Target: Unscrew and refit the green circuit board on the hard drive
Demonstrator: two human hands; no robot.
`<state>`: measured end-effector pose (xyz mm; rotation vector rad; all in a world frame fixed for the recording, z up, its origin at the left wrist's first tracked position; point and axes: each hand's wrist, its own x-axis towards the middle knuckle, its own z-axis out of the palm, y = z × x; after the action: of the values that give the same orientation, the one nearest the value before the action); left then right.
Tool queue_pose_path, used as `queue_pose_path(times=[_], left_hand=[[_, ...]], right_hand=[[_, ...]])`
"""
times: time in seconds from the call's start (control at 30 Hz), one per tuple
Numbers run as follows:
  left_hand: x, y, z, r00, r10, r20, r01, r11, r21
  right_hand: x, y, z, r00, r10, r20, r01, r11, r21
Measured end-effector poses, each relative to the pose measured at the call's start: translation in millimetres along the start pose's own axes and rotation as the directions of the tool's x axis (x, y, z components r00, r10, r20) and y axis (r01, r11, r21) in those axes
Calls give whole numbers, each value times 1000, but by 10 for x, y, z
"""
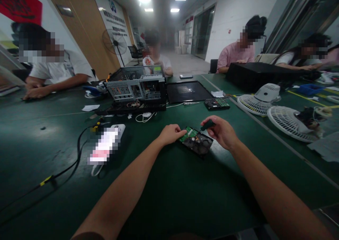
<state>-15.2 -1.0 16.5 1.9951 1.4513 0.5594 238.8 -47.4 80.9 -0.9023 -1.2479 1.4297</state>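
In front of me a hard drive point(197, 142) lies on the green table, its green circuit board facing up at the far left end. My left hand point(171, 133) is closed on that end, the thumb over the board's edge. A dark green-handled screwdriver point(208, 125) is in the closed fingers of my right hand point(221, 131). Its tip points down and left at the board's far edge; whether it sits in a screw is too small to tell. A second hard drive point(217, 104) lies farther back, apart from both hands.
An opened computer case point(136, 88) stands at the back, with a flat black panel point(188, 91) beside it. On the left are a phone point(107, 144) and a black cable point(78, 151). White fan parts point(255, 104) and a black case point(261, 74) occupy the right. Several people sit around the table.
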Motion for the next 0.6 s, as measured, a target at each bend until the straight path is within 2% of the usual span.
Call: queue_pose_path(times=[0.23, 0.43, 0.6], left_hand=[[-7, -1, 9, 1000, -5, 16, 6, 1000, -24], [-3, -10, 12, 999, 33, -27, -33, 999, 8], [-5, -4, 9, 1000, 15, -7, -15, 1000, 15]], right_hand=[[-30, -41, 43, 996, 38, 81, -41, 999, 29], [-50, -50, 69, 994, 46, 101, -51, 998, 43], [-68, -76, 98, 994, 53, 99, -57, 998, 40]])
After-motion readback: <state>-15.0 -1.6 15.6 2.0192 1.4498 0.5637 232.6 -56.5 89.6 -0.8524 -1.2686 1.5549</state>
